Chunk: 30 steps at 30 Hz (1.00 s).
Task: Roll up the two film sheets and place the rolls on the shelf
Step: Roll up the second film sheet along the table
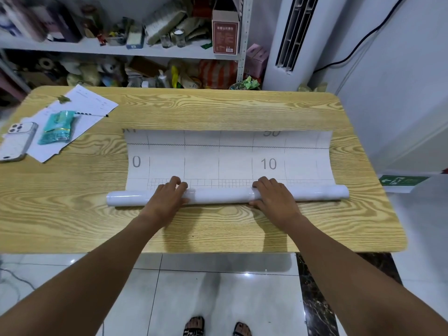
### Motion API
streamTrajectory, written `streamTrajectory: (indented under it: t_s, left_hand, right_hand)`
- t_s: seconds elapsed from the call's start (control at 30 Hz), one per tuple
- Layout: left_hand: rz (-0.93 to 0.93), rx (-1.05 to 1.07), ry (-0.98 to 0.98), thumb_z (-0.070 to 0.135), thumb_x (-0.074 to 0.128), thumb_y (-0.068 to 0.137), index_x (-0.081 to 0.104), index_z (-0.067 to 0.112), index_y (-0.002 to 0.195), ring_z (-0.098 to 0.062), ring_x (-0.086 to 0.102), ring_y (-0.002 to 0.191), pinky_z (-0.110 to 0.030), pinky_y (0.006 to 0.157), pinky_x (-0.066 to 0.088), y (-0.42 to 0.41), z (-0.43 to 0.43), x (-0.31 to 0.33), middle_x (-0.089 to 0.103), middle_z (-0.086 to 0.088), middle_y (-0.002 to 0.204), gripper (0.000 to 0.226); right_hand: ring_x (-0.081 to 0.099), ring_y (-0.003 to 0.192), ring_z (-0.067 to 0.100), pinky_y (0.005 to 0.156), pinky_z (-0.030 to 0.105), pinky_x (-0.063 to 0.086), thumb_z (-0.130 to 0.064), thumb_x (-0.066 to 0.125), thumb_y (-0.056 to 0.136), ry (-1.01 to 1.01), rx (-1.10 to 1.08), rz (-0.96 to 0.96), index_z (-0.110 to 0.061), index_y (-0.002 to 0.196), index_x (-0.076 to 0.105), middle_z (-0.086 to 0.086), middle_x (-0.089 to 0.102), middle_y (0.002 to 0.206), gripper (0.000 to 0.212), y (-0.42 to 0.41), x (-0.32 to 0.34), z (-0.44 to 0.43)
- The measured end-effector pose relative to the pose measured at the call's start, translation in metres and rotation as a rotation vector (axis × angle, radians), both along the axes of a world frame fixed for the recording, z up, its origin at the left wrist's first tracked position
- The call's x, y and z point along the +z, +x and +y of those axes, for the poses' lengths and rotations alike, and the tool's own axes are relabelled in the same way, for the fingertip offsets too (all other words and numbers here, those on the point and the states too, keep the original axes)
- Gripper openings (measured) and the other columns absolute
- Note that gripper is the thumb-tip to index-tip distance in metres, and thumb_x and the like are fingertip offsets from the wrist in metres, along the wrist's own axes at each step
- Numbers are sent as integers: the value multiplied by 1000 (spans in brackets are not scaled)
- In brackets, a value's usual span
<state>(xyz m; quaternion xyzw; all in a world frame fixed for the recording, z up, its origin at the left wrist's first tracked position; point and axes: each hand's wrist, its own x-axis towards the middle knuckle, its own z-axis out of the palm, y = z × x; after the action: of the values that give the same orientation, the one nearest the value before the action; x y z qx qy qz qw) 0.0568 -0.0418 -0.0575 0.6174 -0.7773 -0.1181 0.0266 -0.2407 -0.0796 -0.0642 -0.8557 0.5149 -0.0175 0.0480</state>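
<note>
The left hand (169, 194) and right hand (275, 196) grip the part-made roll (218, 196) well apart, fingers curled over its top, as it lies crosswise on the wooden table (218, 110). The rolling step looks about half done: the film sheet (201, 163) lies flat beyond the roll, gridded backing up, far edge curling. Next, I judge, both hands must push forward evenly to keep the ends flush, well before the cluttered shelf (97, 48); I cannot make out a second sheet.

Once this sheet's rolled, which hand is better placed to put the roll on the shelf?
Left, probably. The left hand holds the roll on the side where the shelf stands; beyond the right hand is a white unit.
</note>
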Motion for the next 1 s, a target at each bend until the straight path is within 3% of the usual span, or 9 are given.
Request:
streamTrajectory:
  t_s: [0.07,0.17,0.37,0.57,0.73,0.87,1.0]
  left_hand:
    - [6,4,-6,14,52,92,52,1,109,-37,52,77,-42,75,40,2,0,0,47,-20,112,21]
    - [0,-8,-36,11,55,90,56,-1,106,-39,53,84,-43,76,41,4,-2,-3,51,-21,106,20]
    - [-136,-16,-29,44,61,82,55,6,117,-34,47,105,-47,92,34,4,-5,-1,53,-14,114,51]
    - [-117,-19,17,41,63,81,47,10,127,-30,44,112,-42,94,31,6,-4,-3,51,-10,120,58]
    - [-51,-5,23,37,55,89,48,10,122,-31,45,107,-40,90,33,8,-4,-1,53,-10,117,44]
    - [-23,-29,52,35,47,93,47,12,122,-27,44,105,-38,87,34,11,-3,-1,52,-7,116,37]
    - [12,-36,52,28,46,94,49,9,119,-29,48,97,-37,80,34,12,1,-3,51,-10,111,31]
  right_hand:
    - [52,99,25,82,36,40,-35,55,89,-8,10,38,-13,117,55,4,56,115,36,-1,0,-1]
    - [52,100,30,81,39,43,-33,53,90,-38,8,94,-11,115,58,6,58,116,33,-1,0,-1]
    - [50,97,29,79,38,42,-28,47,94,-38,19,149,-11,118,55,7,55,115,31,3,2,-2]
    - [56,86,30,69,39,45,-22,57,88,-35,30,60,-11,115,60,8,63,100,29,5,0,0]
    - [58,87,29,70,40,46,-23,56,91,-36,11,-34,-9,107,60,7,65,97,22,6,0,0]
    - [57,93,27,75,40,49,-43,54,87,4,34,-25,-9,108,60,6,62,106,40,6,0,0]
    - [52,103,30,84,40,44,-43,64,82,39,38,7,-10,115,59,7,57,114,47,6,0,0]
